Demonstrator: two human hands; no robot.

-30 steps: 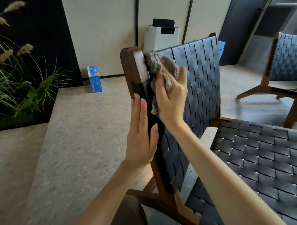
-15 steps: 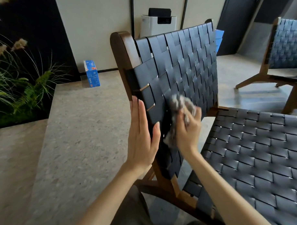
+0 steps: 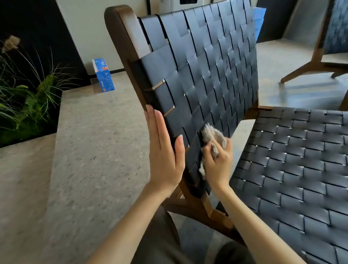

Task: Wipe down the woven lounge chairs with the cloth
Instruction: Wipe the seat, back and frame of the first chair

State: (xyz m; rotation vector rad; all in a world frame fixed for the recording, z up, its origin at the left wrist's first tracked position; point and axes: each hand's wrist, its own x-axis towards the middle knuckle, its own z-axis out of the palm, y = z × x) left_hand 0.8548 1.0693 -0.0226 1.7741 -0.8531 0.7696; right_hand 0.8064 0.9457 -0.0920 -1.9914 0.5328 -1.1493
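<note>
A lounge chair with a dark brown wooden frame and black woven straps fills the middle; its backrest (image 3: 201,59) leans away from me and its seat (image 3: 298,162) spreads to the right. My right hand (image 3: 217,165) grips a fuzzy grey cloth (image 3: 214,136) and presses it on the lower left part of the woven backrest, near the seat. My left hand (image 3: 164,149) lies flat with straight fingers against the backrest's left side edge, thumb on the front of the straps.
A second woven chair (image 3: 338,38) stands at the far right. A blue box (image 3: 103,75) sits on the speckled stone ledge (image 3: 93,148) to the left, beside green plants (image 3: 22,99). A white appliance (image 3: 179,1) stands against the back wall.
My right hand has carried the cloth from the top left corner of the backrest down to its lower part. My left hand has stayed on the side edge.
</note>
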